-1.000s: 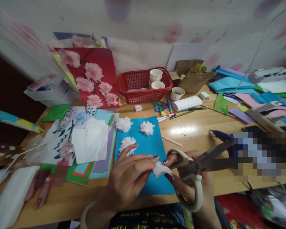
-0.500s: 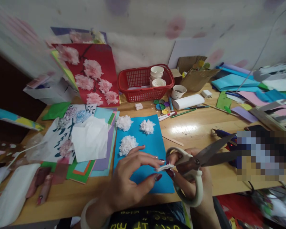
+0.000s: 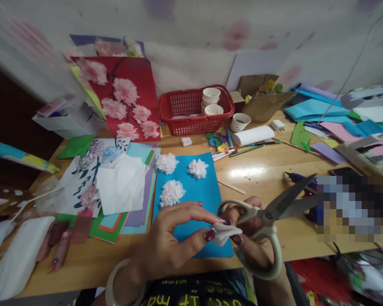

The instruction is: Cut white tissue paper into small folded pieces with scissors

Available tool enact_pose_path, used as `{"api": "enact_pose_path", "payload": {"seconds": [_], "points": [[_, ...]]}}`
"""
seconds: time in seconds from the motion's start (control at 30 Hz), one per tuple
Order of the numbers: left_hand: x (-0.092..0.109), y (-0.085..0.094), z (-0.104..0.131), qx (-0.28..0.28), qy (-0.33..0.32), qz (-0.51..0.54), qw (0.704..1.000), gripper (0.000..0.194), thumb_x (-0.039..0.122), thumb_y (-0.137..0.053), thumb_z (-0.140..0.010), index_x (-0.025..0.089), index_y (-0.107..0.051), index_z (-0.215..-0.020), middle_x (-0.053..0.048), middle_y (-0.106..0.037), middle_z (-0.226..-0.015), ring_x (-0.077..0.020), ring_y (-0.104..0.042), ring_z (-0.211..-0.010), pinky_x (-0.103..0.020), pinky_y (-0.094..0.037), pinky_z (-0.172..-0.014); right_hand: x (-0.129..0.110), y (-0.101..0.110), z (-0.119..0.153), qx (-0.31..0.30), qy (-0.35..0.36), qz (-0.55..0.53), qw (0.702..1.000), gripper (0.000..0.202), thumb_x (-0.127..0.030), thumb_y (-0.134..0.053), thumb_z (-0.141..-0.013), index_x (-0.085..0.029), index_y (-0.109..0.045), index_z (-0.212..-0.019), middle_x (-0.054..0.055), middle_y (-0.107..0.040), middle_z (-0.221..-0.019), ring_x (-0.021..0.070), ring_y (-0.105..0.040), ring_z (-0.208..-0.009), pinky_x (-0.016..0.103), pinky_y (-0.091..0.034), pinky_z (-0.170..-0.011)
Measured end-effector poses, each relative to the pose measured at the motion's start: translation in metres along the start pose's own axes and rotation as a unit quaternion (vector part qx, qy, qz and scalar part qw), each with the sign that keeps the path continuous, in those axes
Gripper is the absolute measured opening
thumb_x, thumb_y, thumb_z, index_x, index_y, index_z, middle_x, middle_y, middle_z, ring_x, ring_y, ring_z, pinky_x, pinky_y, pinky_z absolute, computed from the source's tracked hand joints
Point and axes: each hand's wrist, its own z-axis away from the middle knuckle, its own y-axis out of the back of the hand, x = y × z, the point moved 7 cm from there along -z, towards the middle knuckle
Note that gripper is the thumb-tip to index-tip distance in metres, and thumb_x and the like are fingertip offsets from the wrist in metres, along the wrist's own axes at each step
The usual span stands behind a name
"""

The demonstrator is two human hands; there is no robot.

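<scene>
My left hand [image 3: 181, 238] pinches a small folded piece of white tissue paper [image 3: 224, 234] between thumb and fingertips. At its other side, the fingertips of my right hand [image 3: 255, 246] touch the same piece. White-handled scissors [image 3: 270, 216] hang on my right hand, their blades apart and pointing right, away from the tissue. Below the hands lies a blue sheet [image 3: 207, 191]. Three ruffled white paper flowers rest on it: one at upper left [image 3: 167, 163], one at upper right [image 3: 198, 168] and one at lower left [image 3: 172, 193], just beyond my left hand.
White tissue sheets [image 3: 121, 185] lie on coloured papers at left. A red card with pink flowers [image 3: 147, 93] stands behind. Farther back are a red basket [image 3: 191, 127] and a paper cup [image 3: 240, 124]. A glue gun [image 3: 298, 178] lies right, near the blades; a wooden stick [image 3: 232, 187] lies nearer.
The tissue piece has turned and opened out from a thin strip into a wider folded shape. My left fingers have closed onto it. The scissors have shifted slightly right and down.
</scene>
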Motion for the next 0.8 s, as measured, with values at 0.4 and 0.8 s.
{"api": "enact_pose_path", "payload": {"seconds": [0.4, 0.8], "points": [[0.012, -0.002, 0.004, 0.054, -0.112, -0.022, 0.992, 0.031, 0.001, -0.059, -0.081, 0.025, -0.058, -0.100, -0.001, -0.072, -0.094, -0.0170, -0.067, -0.091, -0.040, -0.051, -0.094, 0.013, -0.006, -0.007, -0.007, -0.103, 0.002, 0.995, 0.038, -0.042, -0.079, -0.062, -0.026, -0.047, -0.074, -0.003, -0.055, -0.062, 0.0188, -0.056, -0.060, 0.033, -0.050, -0.055], [0.026, -0.005, 0.000, 0.021, -0.124, -0.068, 0.990, 0.022, 0.010, -0.066, -0.079, 0.020, -0.062, -0.097, -0.004, -0.068, -0.097, -0.0154, -0.065, -0.090, -0.029, -0.053, -0.081, 0.012, -0.004, -0.006, -0.001, -0.080, -0.044, 0.996, 0.033, -0.027, -0.078, -0.065, -0.027, -0.048, -0.078, -0.005, -0.059, -0.063, 0.0160, -0.056, -0.061, 0.028, -0.051, -0.056]]}}
